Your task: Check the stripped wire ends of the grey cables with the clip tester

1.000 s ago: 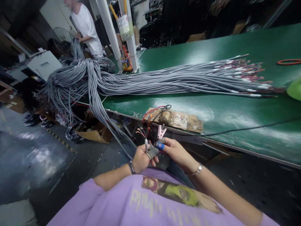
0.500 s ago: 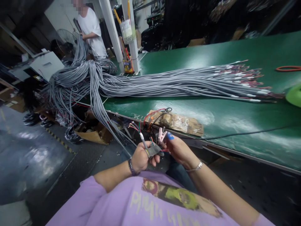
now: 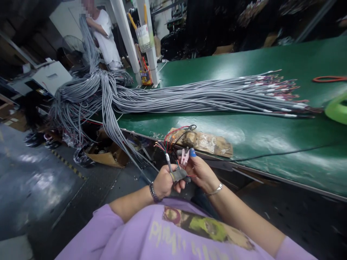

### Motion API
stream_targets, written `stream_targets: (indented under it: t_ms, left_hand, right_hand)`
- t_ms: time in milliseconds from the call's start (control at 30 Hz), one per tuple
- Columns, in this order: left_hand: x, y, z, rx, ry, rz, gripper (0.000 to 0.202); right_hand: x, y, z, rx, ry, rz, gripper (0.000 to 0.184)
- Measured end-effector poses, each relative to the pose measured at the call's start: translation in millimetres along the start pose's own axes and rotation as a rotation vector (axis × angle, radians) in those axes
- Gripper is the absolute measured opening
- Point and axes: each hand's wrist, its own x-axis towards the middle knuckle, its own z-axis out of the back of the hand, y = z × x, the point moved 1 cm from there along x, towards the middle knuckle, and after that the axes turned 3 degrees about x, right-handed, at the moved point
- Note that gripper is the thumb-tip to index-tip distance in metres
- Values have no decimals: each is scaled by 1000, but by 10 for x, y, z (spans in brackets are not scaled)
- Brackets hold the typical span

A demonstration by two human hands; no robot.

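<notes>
My left hand [image 3: 165,182] is closed around the end of a grey cable [image 3: 168,163] whose stripped coloured wires fan out above my fist; a grey cot covers its thumb. My right hand [image 3: 199,170] is closed beside it, pinching a pink clip [image 3: 184,156], with a blue cot on one fingertip. Both hands hover just below the front edge of the green table [image 3: 260,133], close to my purple shirt. Thin red wires run between the two hands.
A large bundle of grey cables [image 3: 195,95] lies across the green table and spills off its left end toward the floor. A taped brown cardboard pad [image 3: 206,139] sits on the table edge. A person in white [image 3: 104,32] handles cables at the far left. An orange loop [image 3: 329,78] lies at far right.
My hands stayed together below the table edge, shifting slightly up. My right fingers moved around the pink clip. The person at the back lifted a bunch of grey cables higher.
</notes>
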Motion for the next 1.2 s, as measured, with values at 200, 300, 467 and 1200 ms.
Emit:
stream_targets:
  t_ms: [200, 300, 467, 1200]
  left_hand:
    - [-30, -26, -10, -2, -11, -3, 54]
    - [-66, -11, 8, -12, -29, -21, 54]
    - [-125, 102, 37, -3, -26, -95, 50]
    - [-43, 17, -152, 23, -166, -118, 56]
  right_hand:
    - [-33, -35, 37, 21, -1, -60, 37]
    - [-61, -35, 81, -15, 62, -84, 44]
    - [-91, 8, 86, -16, 125, -75, 41]
    - [4, -38, 121, 22, 30, -38, 36]
